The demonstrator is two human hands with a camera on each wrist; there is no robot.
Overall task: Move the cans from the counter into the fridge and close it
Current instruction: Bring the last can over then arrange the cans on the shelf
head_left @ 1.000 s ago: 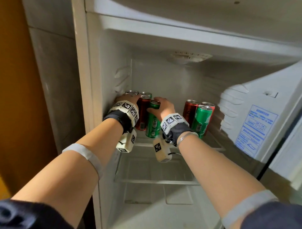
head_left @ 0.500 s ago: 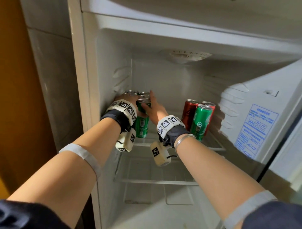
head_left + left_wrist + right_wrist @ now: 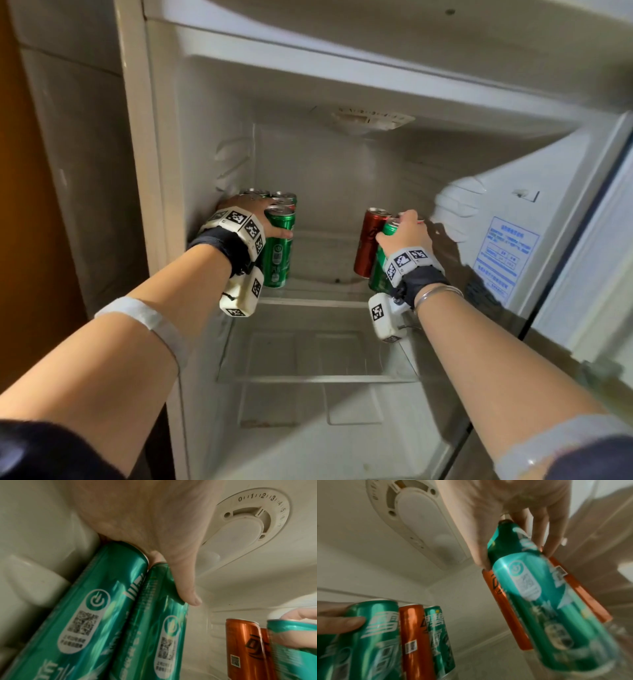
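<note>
On the fridge's upper shelf (image 3: pixel 322 301) stand two groups of slim cans. My left hand (image 3: pixel 255 216) lies over the tops of the left group, its thumb curled round the front green can (image 3: pixel 278 253) (image 3: pixel 154 628); a second green can (image 3: pixel 85 615) leans beside it and a red can (image 3: pixel 414 635) stands behind. My right hand (image 3: pixel 406 233) (image 3: pixel 505 513) grips a green can (image 3: pixel 378 274) (image 3: pixel 530 588) from above in the right group, thumb on one side and fingers on the other. Red cans (image 3: pixel 368 243) (image 3: pixel 503 608) stand close against it.
The shelf between the two groups is bare. A thermostat dial with lamp cover (image 3: pixel 248 524) sits on the ceiling above. A lower glass shelf (image 3: pixel 315 377) lies beneath. Ribbed side walls (image 3: pixel 455 212) hem in both groups, and the open door's edge (image 3: pixel 603 274) is at far right.
My right hand left the green can at the left group, crossed to the right and took hold of the green can there. My left hand stayed on the left cans.
</note>
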